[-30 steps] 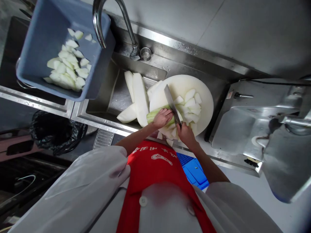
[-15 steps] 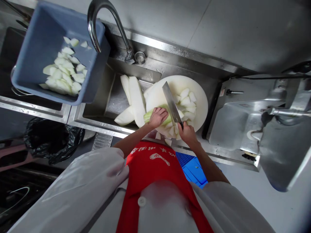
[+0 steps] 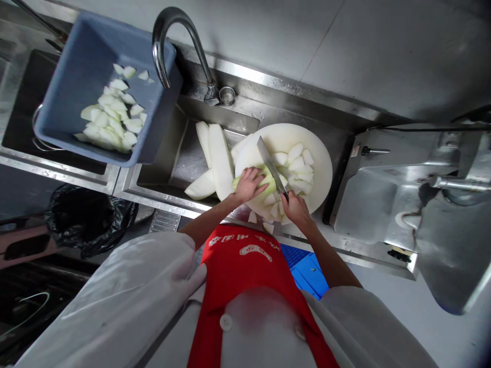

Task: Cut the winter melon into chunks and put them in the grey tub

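My left hand [image 3: 249,185] presses down on a pale green gourd piece [image 3: 266,179], fingers bent over it. In my right hand [image 3: 296,207] is the dark handle of a cleaver [image 3: 270,162], its blade slanting up and left beside the gourd, close to my left fingertips. Both are over a round white cutting board [image 3: 322,168]. Several white cut slices [image 3: 301,166] lie on the board's right part and near its front edge. Long peeled gourd pieces [image 3: 220,158] rest at the left of the board, over the sink.
A blue-grey bin [image 3: 57,107] with several slices stands at the upper left. A curved faucet [image 3: 184,20] rises behind the sink [image 3: 180,153]. Below left is a black-bagged trash bin [image 3: 92,214]; a metal machine [image 3: 364,199] stands at the right.
The whole view has shifted slightly, so the scene sits a little further right and lower. The cleaver blade is tilted a bit differently, and my left fingers are more spread over the gourd.
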Tool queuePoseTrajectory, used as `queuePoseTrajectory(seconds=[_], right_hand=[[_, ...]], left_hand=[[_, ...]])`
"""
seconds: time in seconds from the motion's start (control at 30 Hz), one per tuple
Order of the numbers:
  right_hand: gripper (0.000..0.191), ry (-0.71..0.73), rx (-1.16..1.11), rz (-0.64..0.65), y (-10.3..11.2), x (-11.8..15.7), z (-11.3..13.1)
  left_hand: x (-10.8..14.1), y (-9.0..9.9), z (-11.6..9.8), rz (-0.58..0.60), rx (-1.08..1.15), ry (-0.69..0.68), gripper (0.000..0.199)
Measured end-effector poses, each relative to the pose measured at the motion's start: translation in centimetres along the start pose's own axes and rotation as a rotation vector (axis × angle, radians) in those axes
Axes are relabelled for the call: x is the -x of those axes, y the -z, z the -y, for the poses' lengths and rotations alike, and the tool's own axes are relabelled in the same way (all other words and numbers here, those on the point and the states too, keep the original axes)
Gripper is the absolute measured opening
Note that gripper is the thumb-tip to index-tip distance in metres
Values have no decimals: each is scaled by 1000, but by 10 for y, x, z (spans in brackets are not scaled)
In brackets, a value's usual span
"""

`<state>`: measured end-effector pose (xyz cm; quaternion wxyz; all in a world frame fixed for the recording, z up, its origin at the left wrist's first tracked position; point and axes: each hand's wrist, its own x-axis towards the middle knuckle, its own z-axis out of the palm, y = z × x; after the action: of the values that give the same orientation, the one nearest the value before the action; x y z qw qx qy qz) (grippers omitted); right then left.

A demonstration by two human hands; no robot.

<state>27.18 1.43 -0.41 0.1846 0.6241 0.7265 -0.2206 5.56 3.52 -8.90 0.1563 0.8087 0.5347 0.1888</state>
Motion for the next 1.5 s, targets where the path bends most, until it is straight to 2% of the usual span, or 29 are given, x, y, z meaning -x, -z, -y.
queuePoseTrajectory(seconds=[0.13, 0.23, 0.33, 0.43, 0.53, 0.7, 0.8, 0.87, 1.0, 1.13, 1.27, 1.37, 1.5], right_hand=[[35, -38, 22, -9, 9, 25, 2], [34, -41, 15, 24, 14, 49, 1], [32, -43, 8, 68, 19, 60, -1], [33, -37, 9, 90, 22, 53, -1], [34, -21, -7, 72, 21, 29, 8], [36, -37, -70, -17, -5, -13, 25], [38, -43, -105, -42, -19, -24, 19], [39, -39, -124, -51, -20, -28, 9], [40, -20, -134, -60, -5, -29, -4], [39, -40, -80, -102, 10, -11, 4], [38, -50, -62, -77, 10, 11, 15], [37, -67, -85, -37, 2, 14, 19], [38, -91, -94, -25, -7, 4, 20]], left_hand=[[-21, -4, -7, 43, 59, -72, 40], [-23, -5, -8, 46, 54, -69, 37], [-21, -6, -7, 44, 43, -70, 36], [-20, -7, -7, 40, 42, -75, 35], [-21, -7, -7, 47, 45, -77, 35], [-22, -9, -5, 49, 64, -65, 37], [-20, -8, -5, 37, 74, -59, 37], [-18, -6, -5, 34, 76, -54, 36], [-12, -2, -5, 20, 59, -48, 34], [-13, -1, -5, 24, 61, -50, 35], [-11, -1, -5, 14, 65, -39, 37], [2, 0, -2, 1, 34, 2, 38], [27, 5, 5, 46, -25, 61, 70]])
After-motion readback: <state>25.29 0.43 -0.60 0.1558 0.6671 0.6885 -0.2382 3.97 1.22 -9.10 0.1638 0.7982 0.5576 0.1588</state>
